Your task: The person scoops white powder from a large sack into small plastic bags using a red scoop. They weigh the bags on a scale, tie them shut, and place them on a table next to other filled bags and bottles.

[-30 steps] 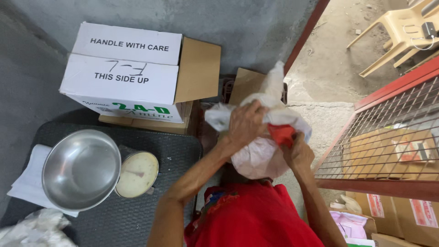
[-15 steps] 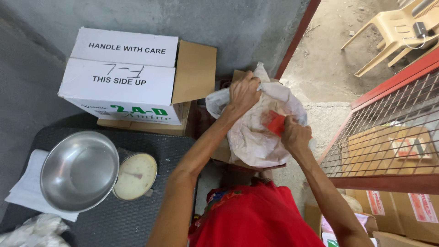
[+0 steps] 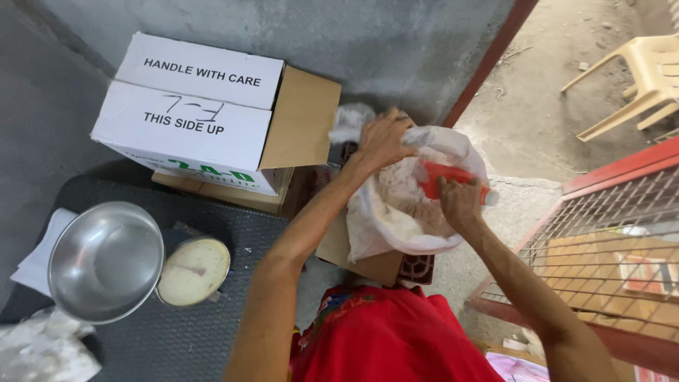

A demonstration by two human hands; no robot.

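Left hand (image 3: 382,138) clenched on rim of white plastic sack (image 3: 396,226) of pale powder; right hand (image 3: 460,201) grasping red plastic scoop (image 3: 442,177) inside. Steel scale bowl (image 3: 106,258) well apart.

White sack (image 3: 385,223) and red scoop (image 3: 442,180) at centre; white box (image 3: 191,113) upper left; silver bowl (image 3: 106,260) lower left; red shirt (image 3: 396,339) below.

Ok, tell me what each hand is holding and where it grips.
The left hand grips the white sack by its bunched open rim. The right hand holds a red scoop by its handle end, the scoop lying inside the sack over the pale powder.
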